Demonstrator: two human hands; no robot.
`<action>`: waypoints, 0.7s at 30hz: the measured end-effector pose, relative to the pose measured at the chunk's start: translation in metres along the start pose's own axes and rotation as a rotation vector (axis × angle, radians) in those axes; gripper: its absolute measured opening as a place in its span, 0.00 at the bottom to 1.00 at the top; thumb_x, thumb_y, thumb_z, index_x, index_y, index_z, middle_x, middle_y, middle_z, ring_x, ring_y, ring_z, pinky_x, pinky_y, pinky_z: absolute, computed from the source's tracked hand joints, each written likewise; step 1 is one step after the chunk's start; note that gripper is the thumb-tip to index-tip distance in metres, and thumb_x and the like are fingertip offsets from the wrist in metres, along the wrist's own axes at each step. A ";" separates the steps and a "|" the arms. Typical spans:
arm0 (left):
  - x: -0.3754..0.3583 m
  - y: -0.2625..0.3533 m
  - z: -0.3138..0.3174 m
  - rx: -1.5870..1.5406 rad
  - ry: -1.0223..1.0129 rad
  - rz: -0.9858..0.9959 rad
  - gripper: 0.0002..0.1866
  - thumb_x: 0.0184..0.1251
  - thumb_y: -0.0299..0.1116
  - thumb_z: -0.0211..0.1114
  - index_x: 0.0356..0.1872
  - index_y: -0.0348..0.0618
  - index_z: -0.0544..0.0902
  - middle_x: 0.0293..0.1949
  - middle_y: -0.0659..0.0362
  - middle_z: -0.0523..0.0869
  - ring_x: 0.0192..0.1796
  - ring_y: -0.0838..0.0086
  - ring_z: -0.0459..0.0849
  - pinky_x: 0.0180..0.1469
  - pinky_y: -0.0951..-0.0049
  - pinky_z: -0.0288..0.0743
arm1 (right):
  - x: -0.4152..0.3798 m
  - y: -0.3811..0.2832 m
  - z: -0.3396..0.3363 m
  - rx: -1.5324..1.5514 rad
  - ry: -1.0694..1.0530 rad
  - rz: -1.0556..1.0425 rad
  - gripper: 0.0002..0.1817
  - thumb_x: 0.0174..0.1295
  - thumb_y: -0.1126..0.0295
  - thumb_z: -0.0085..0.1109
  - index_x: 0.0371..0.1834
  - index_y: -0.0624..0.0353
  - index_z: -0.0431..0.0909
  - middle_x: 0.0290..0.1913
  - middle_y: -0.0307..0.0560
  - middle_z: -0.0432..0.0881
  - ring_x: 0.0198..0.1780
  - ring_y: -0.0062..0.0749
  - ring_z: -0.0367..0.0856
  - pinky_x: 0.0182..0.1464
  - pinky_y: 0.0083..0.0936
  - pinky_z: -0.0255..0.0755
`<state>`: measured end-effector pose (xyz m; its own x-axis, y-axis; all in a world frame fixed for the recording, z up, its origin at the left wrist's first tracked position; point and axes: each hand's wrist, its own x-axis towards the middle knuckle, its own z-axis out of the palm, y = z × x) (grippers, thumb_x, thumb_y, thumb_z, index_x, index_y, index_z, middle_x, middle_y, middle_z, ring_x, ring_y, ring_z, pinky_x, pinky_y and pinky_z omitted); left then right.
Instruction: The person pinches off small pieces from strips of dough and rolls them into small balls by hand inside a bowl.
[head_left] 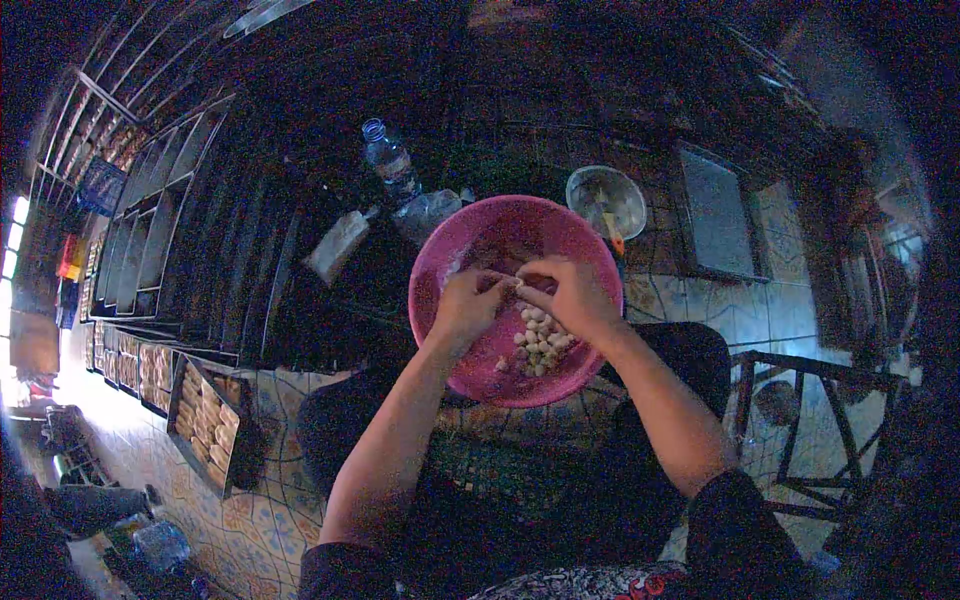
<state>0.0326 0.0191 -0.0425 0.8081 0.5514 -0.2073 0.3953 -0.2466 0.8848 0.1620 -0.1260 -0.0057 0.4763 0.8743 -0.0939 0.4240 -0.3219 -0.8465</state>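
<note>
Over a pink plastic basin (432,345), my two hands meet fingertip to fingertip. Thumb and fingers of my left hand (470,305) are pinched together at a small whitish piece (519,284). My right hand (575,298) has its thumb and index finger closed on the same piece from the other side. Below the right hand, a heap of small pale rounded pieces (542,338), like peeled garlic cloves, lies on the basin floor. One loose piece (502,364) rests apart, left of the heap. The fingers partly cover the held piece.
Behind the basin stand a plastic bottle (392,160), a clear plastic bag (428,213) and a white packet (338,243). A metal bowl (622,205) with an orange-handled tool sits to the right. Trays of bread rolls (205,420) line the left; a metal frame stool (810,430) stands right.
</note>
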 end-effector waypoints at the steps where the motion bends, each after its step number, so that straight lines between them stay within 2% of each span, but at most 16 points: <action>1: -0.001 0.003 0.000 0.002 -0.002 0.002 0.11 0.70 0.32 0.66 0.46 0.39 0.90 0.40 0.54 0.91 0.44 0.74 0.86 0.50 0.69 0.79 | 0.000 0.005 -0.002 -0.115 0.071 -0.119 0.16 0.59 0.71 0.71 0.51 0.61 0.85 0.49 0.53 0.87 0.50 0.48 0.88 0.52 0.36 0.80; 2: -0.003 0.005 0.001 -0.175 -0.057 -0.062 0.11 0.71 0.30 0.64 0.47 0.38 0.90 0.43 0.54 0.91 0.46 0.74 0.86 0.51 0.71 0.79 | 0.000 0.009 -0.004 -0.230 0.143 -0.237 0.16 0.58 0.71 0.72 0.49 0.60 0.86 0.45 0.53 0.87 0.47 0.47 0.88 0.51 0.35 0.80; 3: -0.004 0.007 0.001 -0.352 -0.112 -0.126 0.11 0.71 0.27 0.63 0.49 0.36 0.89 0.46 0.54 0.90 0.47 0.74 0.86 0.52 0.72 0.79 | -0.001 0.005 -0.006 -0.230 0.147 -0.236 0.16 0.58 0.71 0.72 0.49 0.60 0.86 0.45 0.53 0.87 0.47 0.47 0.88 0.51 0.35 0.80; 7: -0.002 0.004 0.005 -0.484 -0.133 -0.168 0.10 0.73 0.27 0.63 0.49 0.35 0.88 0.47 0.55 0.90 0.48 0.72 0.86 0.53 0.72 0.79 | -0.002 0.000 0.000 -0.310 0.227 -0.404 0.13 0.57 0.70 0.72 0.45 0.61 0.86 0.41 0.52 0.86 0.44 0.47 0.88 0.47 0.35 0.81; 9: -0.001 0.002 0.006 -0.774 -0.113 -0.274 0.09 0.73 0.29 0.65 0.48 0.38 0.88 0.46 0.57 0.90 0.47 0.72 0.86 0.52 0.72 0.79 | -0.001 0.001 0.003 -0.341 0.288 -0.462 0.12 0.57 0.71 0.72 0.43 0.61 0.86 0.39 0.52 0.86 0.42 0.46 0.88 0.45 0.35 0.82; 12: -0.003 0.000 0.007 -0.877 -0.117 -0.280 0.10 0.72 0.34 0.69 0.46 0.40 0.88 0.43 0.59 0.90 0.44 0.76 0.85 0.49 0.74 0.79 | -0.002 -0.006 -0.001 -0.314 0.303 -0.472 0.11 0.57 0.71 0.71 0.41 0.63 0.85 0.37 0.51 0.85 0.38 0.47 0.87 0.41 0.36 0.82; 15: -0.004 0.006 0.002 -0.747 -0.143 -0.293 0.11 0.71 0.37 0.71 0.45 0.40 0.88 0.41 0.60 0.89 0.41 0.77 0.85 0.44 0.77 0.78 | -0.006 -0.012 -0.007 -0.265 0.252 -0.436 0.10 0.58 0.71 0.70 0.40 0.64 0.84 0.36 0.51 0.84 0.35 0.47 0.87 0.38 0.37 0.81; 18: -0.002 0.003 0.005 -0.670 -0.095 -0.283 0.13 0.70 0.40 0.73 0.42 0.40 0.89 0.39 0.61 0.89 0.40 0.78 0.84 0.41 0.78 0.77 | -0.006 -0.008 -0.007 -0.326 0.231 -0.381 0.10 0.58 0.71 0.69 0.40 0.63 0.85 0.37 0.52 0.84 0.37 0.48 0.87 0.41 0.38 0.81; 21: -0.003 0.010 0.002 -0.515 -0.119 -0.283 0.12 0.69 0.39 0.73 0.40 0.40 0.89 0.36 0.62 0.88 0.39 0.78 0.84 0.39 0.77 0.78 | -0.001 0.000 -0.007 -0.328 0.242 -0.443 0.10 0.58 0.71 0.70 0.42 0.62 0.85 0.38 0.52 0.85 0.41 0.49 0.87 0.45 0.38 0.81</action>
<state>0.0353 0.0135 -0.0341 0.7575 0.4389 -0.4833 0.3637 0.3311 0.8707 0.1667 -0.1295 -0.0022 0.3458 0.8555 0.3853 0.8195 -0.0754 -0.5681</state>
